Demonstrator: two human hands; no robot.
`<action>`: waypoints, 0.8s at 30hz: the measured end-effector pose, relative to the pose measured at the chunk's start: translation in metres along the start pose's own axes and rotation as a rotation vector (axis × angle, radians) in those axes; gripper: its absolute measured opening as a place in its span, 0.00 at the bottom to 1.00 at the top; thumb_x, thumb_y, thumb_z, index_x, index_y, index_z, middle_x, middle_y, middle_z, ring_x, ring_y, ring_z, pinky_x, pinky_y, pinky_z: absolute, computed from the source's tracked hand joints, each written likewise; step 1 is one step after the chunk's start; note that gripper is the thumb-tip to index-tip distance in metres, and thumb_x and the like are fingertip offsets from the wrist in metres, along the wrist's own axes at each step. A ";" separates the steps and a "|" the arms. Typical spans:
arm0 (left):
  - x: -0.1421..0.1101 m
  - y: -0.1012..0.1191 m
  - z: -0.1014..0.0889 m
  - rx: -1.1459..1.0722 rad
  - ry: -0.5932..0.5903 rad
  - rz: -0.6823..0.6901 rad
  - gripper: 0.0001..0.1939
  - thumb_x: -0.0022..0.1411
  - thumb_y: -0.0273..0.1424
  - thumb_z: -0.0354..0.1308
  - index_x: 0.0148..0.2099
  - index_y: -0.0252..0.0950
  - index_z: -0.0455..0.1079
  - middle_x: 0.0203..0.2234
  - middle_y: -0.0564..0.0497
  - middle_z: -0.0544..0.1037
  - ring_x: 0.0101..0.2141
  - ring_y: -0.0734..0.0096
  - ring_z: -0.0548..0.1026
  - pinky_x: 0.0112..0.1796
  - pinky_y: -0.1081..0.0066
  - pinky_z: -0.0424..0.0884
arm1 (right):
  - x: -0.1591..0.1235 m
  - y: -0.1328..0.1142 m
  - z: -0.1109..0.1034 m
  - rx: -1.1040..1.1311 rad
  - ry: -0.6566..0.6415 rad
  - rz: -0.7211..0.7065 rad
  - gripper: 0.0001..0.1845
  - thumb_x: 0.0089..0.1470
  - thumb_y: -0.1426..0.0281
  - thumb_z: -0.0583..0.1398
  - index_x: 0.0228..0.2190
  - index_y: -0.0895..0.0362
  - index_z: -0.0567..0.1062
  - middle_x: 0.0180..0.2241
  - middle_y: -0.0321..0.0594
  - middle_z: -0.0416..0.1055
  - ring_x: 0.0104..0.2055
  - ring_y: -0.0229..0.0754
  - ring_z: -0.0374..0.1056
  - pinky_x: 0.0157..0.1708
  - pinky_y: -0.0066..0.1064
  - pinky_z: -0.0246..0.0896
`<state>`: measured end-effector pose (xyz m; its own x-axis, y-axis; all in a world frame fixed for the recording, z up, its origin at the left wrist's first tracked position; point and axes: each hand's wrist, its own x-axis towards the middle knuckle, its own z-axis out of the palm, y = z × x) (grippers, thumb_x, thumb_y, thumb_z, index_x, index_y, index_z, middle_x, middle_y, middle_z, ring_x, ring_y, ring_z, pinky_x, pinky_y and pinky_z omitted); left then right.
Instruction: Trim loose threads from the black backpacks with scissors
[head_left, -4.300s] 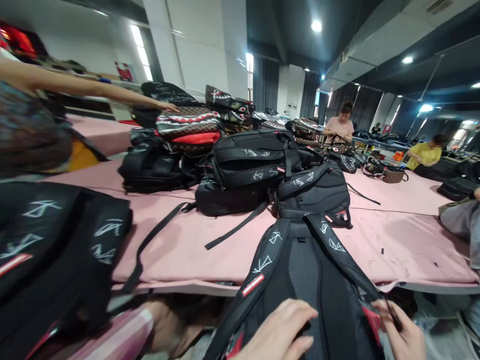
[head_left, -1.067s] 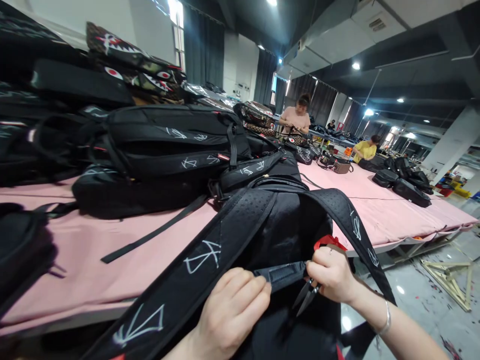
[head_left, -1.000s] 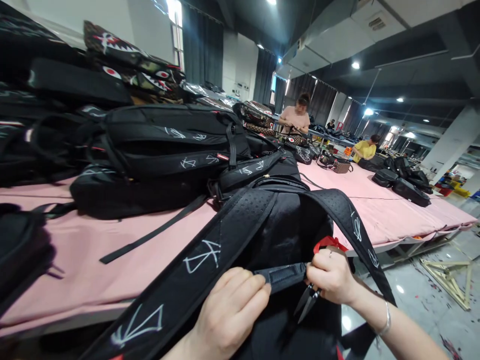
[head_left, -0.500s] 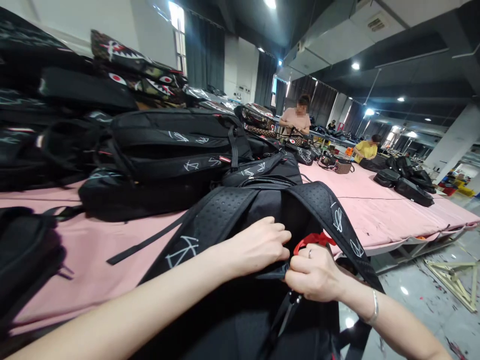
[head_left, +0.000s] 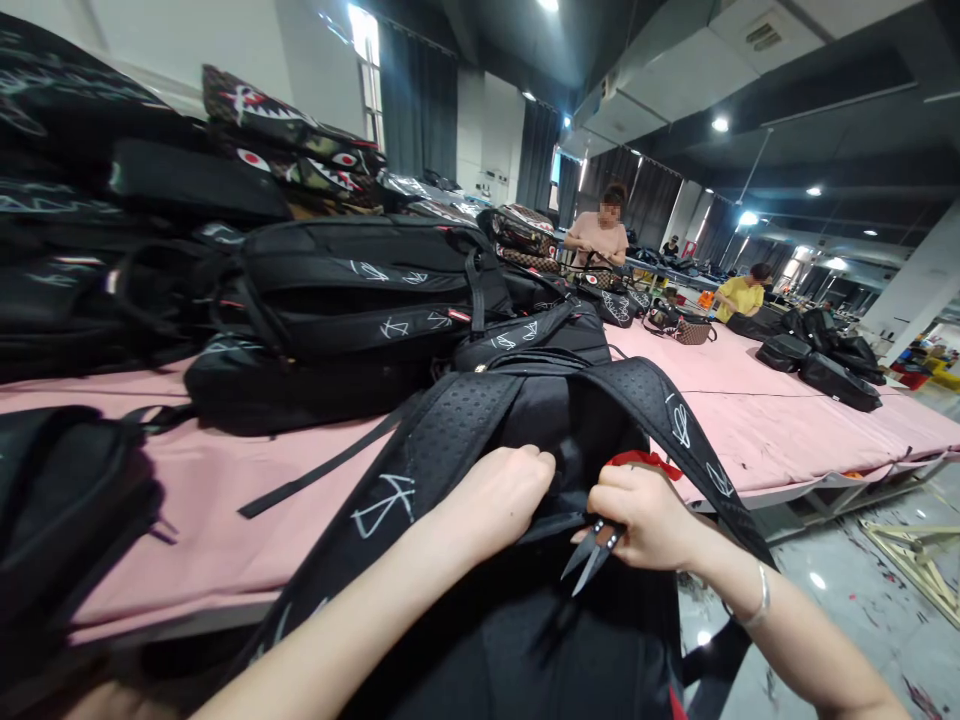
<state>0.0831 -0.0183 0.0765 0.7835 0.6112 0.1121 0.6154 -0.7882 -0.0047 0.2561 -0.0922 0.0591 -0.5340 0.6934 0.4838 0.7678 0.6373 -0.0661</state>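
Note:
A black backpack (head_left: 555, 420) with white marks on its padded straps hangs off the near edge of the pink table (head_left: 195, 500), back side facing me. My left hand (head_left: 495, 495) is closed on a fold of its black fabric between the straps. My right hand (head_left: 649, 515) is closed on small thread snips (head_left: 589, 555), whose blades point down and left, and also pinches the same fabric. A red tag (head_left: 634, 460) pokes out just above my right hand.
A pile of black and shark-print backpacks (head_left: 337, 290) covers the table's left and middle. Another black bag (head_left: 67, 510) lies at the near left. A person in pink (head_left: 600, 235) and a person in yellow (head_left: 742, 295) work at the far end. Grey floor lies to the right.
My hands let go of the short webbing strap they stretched between them a second ago and came together on the bag's back panel. The snips now show below my right hand.

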 end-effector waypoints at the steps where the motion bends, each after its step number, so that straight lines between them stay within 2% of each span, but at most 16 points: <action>1: -0.002 0.002 0.001 -0.015 -0.010 -0.035 0.15 0.50 0.14 0.44 0.33 0.31 0.69 0.31 0.43 0.76 0.31 0.62 0.75 0.30 0.68 0.66 | 0.002 0.001 -0.005 0.086 -0.018 0.039 0.07 0.50 0.71 0.58 0.24 0.57 0.64 0.24 0.32 0.59 0.26 0.34 0.55 0.25 0.25 0.50; 4: -0.006 0.007 0.004 -0.064 -0.024 -0.147 0.14 0.51 0.15 0.44 0.32 0.31 0.68 0.29 0.43 0.76 0.30 0.62 0.75 0.30 0.69 0.66 | 0.009 0.006 -0.021 0.226 -0.044 0.196 0.10 0.50 0.66 0.60 0.33 0.57 0.65 0.31 0.34 0.63 0.32 0.35 0.60 0.31 0.25 0.55; 6: -0.007 0.009 0.007 -0.088 -0.008 -0.192 0.13 0.53 0.17 0.44 0.32 0.30 0.68 0.29 0.42 0.75 0.30 0.61 0.75 0.30 0.68 0.66 | 0.014 0.012 -0.025 0.169 -0.026 0.281 0.09 0.53 0.67 0.58 0.37 0.56 0.64 0.34 0.36 0.64 0.35 0.36 0.61 0.34 0.26 0.56; 8: -0.007 0.009 0.009 -0.098 0.009 -0.216 0.13 0.56 0.19 0.43 0.32 0.30 0.68 0.30 0.41 0.75 0.30 0.60 0.75 0.31 0.67 0.67 | 0.019 0.017 -0.025 0.049 -0.028 0.302 0.05 0.55 0.70 0.56 0.36 0.56 0.65 0.34 0.37 0.65 0.36 0.37 0.61 0.35 0.27 0.55; 11: -0.006 0.008 0.011 -0.098 0.013 -0.228 0.13 0.59 0.22 0.42 0.33 0.30 0.69 0.29 0.41 0.75 0.31 0.60 0.75 0.32 0.67 0.67 | 0.025 0.019 -0.020 -0.151 -0.139 0.222 0.02 0.55 0.71 0.57 0.32 0.57 0.66 0.30 0.37 0.64 0.33 0.37 0.60 0.32 0.27 0.52; 15: -0.006 0.006 0.012 -0.096 0.007 -0.243 0.12 0.59 0.23 0.43 0.34 0.30 0.69 0.30 0.41 0.76 0.31 0.60 0.75 0.31 0.67 0.66 | 0.035 0.011 -0.020 -0.322 -0.281 0.132 0.04 0.55 0.71 0.56 0.29 0.57 0.66 0.28 0.36 0.63 0.27 0.36 0.57 0.25 0.28 0.46; 24: -0.006 0.003 0.015 -0.119 0.013 -0.254 0.12 0.58 0.24 0.44 0.34 0.30 0.69 0.31 0.42 0.76 0.32 0.61 0.75 0.33 0.67 0.66 | 0.052 0.007 -0.022 -0.408 -0.405 0.063 0.04 0.54 0.71 0.58 0.32 0.59 0.68 0.30 0.39 0.66 0.30 0.39 0.63 0.24 0.29 0.47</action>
<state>0.0818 -0.0230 0.0614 0.6039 0.7898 0.1072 0.7770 -0.6133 0.1420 0.2411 -0.0588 0.1028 -0.5143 0.8502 0.1121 0.8339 0.4653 0.2969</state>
